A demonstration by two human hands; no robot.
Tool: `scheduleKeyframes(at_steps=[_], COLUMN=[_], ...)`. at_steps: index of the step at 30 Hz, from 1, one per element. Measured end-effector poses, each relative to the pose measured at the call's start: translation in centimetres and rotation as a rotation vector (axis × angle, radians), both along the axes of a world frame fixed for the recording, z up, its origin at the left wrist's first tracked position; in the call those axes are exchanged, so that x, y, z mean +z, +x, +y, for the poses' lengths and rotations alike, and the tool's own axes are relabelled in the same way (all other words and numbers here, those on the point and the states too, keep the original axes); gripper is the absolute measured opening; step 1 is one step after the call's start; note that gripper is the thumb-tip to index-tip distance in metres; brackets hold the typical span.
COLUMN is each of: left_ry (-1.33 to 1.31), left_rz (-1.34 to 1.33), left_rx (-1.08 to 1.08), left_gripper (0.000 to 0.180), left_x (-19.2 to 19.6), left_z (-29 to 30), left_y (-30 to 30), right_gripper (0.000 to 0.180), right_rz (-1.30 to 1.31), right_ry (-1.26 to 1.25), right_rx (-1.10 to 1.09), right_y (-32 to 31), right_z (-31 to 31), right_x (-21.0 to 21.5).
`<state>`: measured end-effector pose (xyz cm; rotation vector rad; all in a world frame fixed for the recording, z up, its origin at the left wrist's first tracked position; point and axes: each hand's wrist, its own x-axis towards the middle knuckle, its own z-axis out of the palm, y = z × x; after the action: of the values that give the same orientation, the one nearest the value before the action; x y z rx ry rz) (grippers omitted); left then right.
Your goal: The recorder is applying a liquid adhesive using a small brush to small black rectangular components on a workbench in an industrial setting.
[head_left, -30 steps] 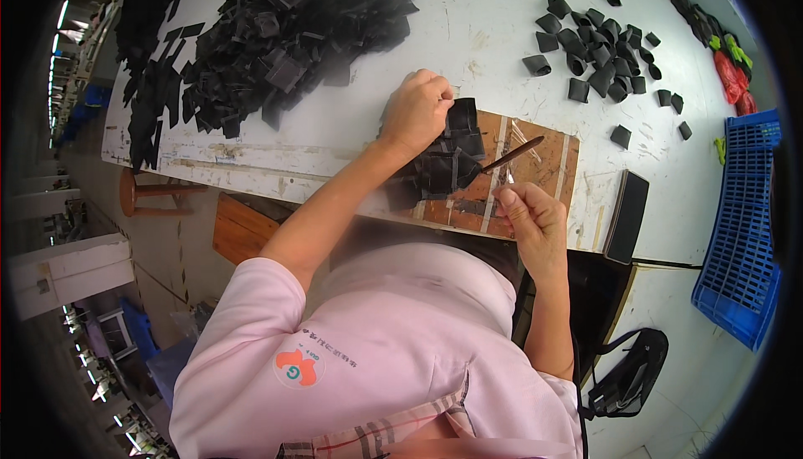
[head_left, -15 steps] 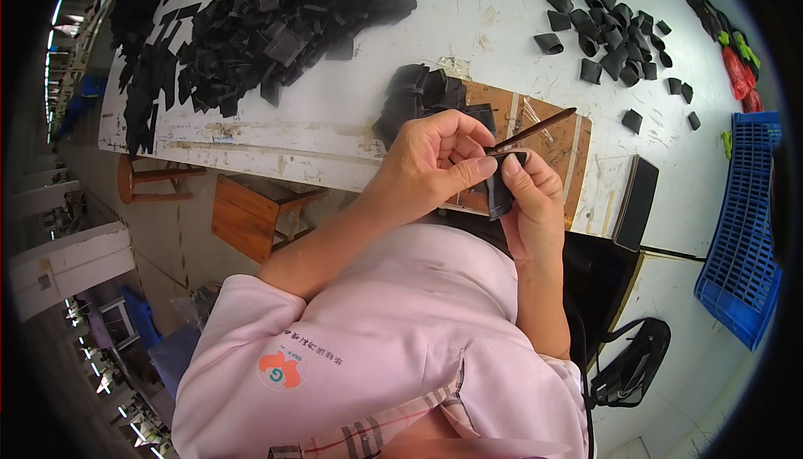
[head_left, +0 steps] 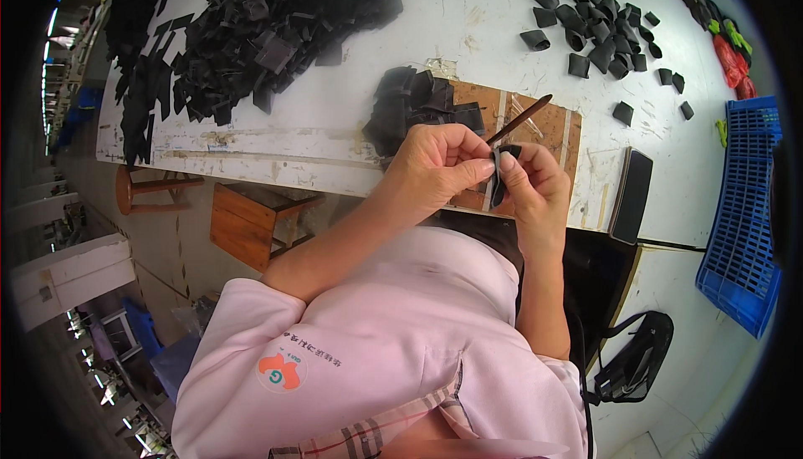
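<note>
In front of my chest, over the table's near edge, both hands meet at a small black fabric piece (head_left: 499, 187). My left hand (head_left: 439, 162) is closed, with thumb and fingertips pinching its left side. My right hand (head_left: 535, 187) is closed on the other side, thumb pressed on the front. A lighter grey strip shows along the piece. From beside the left fingertips a dark, slender pointed stick (head_left: 523, 118) slants up and right; its lower end is hidden, and I cannot tell how it is held. Under the hands lies a brown board (head_left: 559, 137) with tape strips.
A black fabric stack (head_left: 418, 95) lies beside the board. A big heap of black pieces (head_left: 276, 33) covers the far left; several black loops (head_left: 602, 28) lie far right. Near the right edge are a dark flat block (head_left: 631, 196) and a blue crate (head_left: 740, 225). Wooden stools (head_left: 251, 221) stand left.
The fabric piece has turned, showing more of its edge and less of its face. The stick's tip has shifted slightly left and up. The view has moved a little.
</note>
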<state>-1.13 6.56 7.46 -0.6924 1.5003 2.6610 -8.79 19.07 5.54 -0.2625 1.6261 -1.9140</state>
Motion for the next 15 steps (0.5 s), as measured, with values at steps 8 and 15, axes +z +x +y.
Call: scheduleKeyframes(at_steps=[8,15], left_ry=[-0.916,-0.556], left_rz=[0.268,0.154], left_rx=[0.169,0.37], left_gripper=[0.007,0.008], left_x=[0.7,0.5], left_z=[1.6,1.2], left_y=[-0.3,-0.7], right_gripper=[0.011,0.006], right_rz=[0.774,1.195], right_ry=[0.143,0.409], right_rx=[-0.047,-0.13], right_y=[0.4,0.2], right_z=[0.2,-1.1], right_x=[1.3,0.6])
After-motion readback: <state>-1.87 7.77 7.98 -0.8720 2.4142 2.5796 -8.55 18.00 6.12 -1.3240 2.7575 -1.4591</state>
